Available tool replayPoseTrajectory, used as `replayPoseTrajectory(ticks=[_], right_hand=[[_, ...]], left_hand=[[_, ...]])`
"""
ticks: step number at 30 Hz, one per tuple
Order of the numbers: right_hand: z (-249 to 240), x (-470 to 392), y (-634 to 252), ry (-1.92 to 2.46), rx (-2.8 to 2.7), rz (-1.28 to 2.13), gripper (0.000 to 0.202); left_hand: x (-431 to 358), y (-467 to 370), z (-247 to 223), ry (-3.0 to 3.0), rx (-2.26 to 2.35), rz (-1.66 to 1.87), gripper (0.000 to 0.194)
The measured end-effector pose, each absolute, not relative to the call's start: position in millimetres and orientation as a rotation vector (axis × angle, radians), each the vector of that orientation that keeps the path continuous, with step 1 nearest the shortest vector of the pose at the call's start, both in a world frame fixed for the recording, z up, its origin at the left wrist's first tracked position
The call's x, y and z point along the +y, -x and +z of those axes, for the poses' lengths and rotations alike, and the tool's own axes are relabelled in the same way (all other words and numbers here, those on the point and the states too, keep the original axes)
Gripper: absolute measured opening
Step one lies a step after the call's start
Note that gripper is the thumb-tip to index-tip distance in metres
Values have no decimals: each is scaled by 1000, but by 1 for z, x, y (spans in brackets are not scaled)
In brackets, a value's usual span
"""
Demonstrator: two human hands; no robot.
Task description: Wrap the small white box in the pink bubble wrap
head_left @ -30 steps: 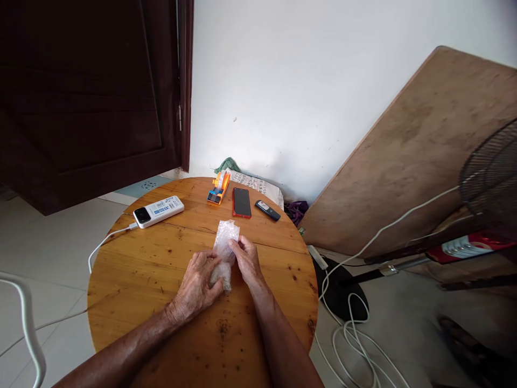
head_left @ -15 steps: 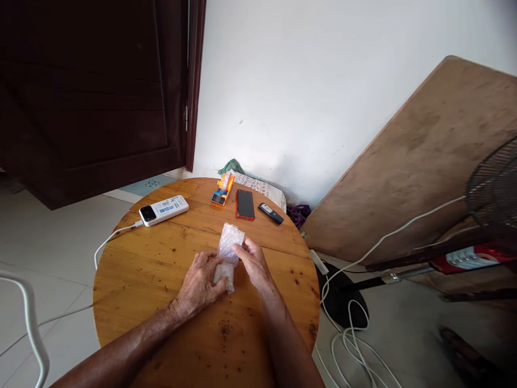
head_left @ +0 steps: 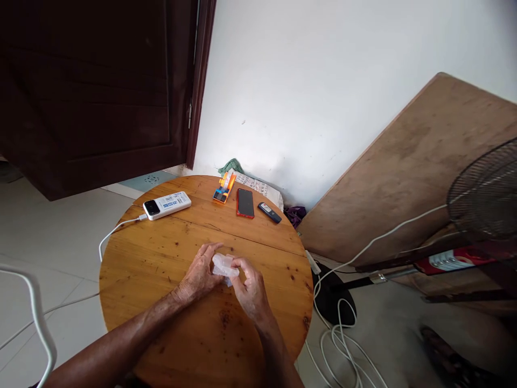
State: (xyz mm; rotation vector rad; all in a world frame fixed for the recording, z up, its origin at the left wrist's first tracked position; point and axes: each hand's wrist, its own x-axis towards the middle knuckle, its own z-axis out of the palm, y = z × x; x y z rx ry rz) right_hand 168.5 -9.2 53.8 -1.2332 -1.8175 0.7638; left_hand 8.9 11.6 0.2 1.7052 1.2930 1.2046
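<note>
A small piece of bubble wrap (head_left: 224, 265), folded over on itself, is between my two hands above the round wooden table (head_left: 153, 258). My left hand (head_left: 201, 270) grips its left side, fingers curved round it and thumb at the near edge. On the right side, my right hand (head_left: 249, 285) pinches the wrap between thumb and fingers. Whether anything lies inside the wrap cannot be made out.
Toward the table's far side are a white power bank (head_left: 167, 205) with a cable, an orange tape dispenser (head_left: 224, 187), a red-edged phone (head_left: 245, 203) and a dark remote-like device (head_left: 269, 212). A fan (head_left: 484, 188) and coiled white cable (head_left: 343, 345) are at right.
The upper part of the bubble wrap, which stretched away across the table, is now folded back toward me. My right hand has moved nearer with it. The view has shifted slightly.
</note>
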Motion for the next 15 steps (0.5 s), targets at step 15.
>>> replayPoseTrajectory(ticks=[15], right_hand=[[21,-30,-177,1097,-2040,321,28]], left_hand=[[12,7,14,-1678,849,1095,7]])
